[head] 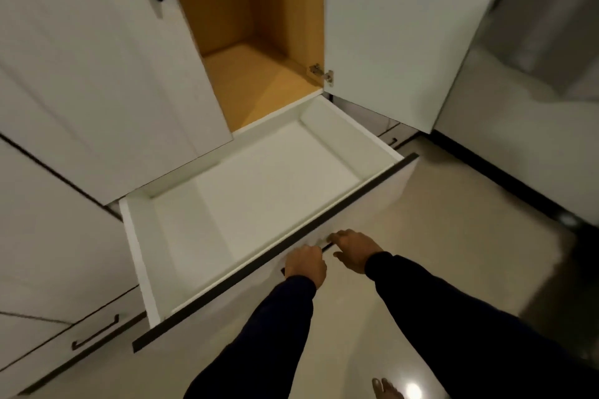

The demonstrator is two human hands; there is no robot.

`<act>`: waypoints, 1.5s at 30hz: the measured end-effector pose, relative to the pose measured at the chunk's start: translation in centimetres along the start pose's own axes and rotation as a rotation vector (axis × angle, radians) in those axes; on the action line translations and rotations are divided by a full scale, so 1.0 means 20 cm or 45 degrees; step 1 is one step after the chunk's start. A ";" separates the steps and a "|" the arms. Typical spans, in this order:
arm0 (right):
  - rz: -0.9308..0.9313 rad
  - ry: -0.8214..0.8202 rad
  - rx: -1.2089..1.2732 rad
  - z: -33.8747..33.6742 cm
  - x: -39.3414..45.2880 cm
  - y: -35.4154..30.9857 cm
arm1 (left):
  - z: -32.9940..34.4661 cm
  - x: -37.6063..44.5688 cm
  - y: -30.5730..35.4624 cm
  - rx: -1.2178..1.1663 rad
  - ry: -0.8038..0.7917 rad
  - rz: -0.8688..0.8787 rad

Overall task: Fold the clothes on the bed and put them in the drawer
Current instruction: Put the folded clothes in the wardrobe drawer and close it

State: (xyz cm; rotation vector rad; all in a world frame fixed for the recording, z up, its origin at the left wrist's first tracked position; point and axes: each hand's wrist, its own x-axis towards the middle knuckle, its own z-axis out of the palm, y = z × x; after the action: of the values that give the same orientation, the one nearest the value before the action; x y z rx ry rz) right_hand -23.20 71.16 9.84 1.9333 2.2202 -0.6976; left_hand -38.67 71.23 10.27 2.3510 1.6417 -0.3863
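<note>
- the drawer (259, 191) stands pulled out across the middle of the frame, its white inside holding nothing that shows; no clothes and no bed are in view, so the folding part of the task cannot be judged from here.
- the left hand (304, 264), low centre, has its fingers curled over the drawer's dark top edge (275, 256) by the handle, grasping the front.
- the right hand (355, 248), just to its right, lies on the same front with fingers reaching toward the edge; whether they clench it or only rest there i cannot tell, as the frame is blurred.
- above, in the upper centre, a cupboard door (389, 36) hangs open over the drawer's far right corner, showing a wooden compartment (252, 74).
- risk: pushing the drawer in with fingers hooked over the edge could pinch them against the cabinet front.
- risk: the bare foot (387, 390) at the bottom edge stands near the drawer front; a hard pull outward could bring the drawer toward it.
- risk: rising under the open door could mean a knock.
</note>
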 end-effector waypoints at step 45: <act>2.972 1.541 1.616 1.78 -3.93 -0.17 | 1.04 -2.55 2.96 0.911 -0.603 2.438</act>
State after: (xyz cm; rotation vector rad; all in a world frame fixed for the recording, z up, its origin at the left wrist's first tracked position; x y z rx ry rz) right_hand -19.71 -15.14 9.00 -1.9656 1.2750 0.0846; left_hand -1.32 -0.52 11.93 2.6315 -1.2912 -0.8964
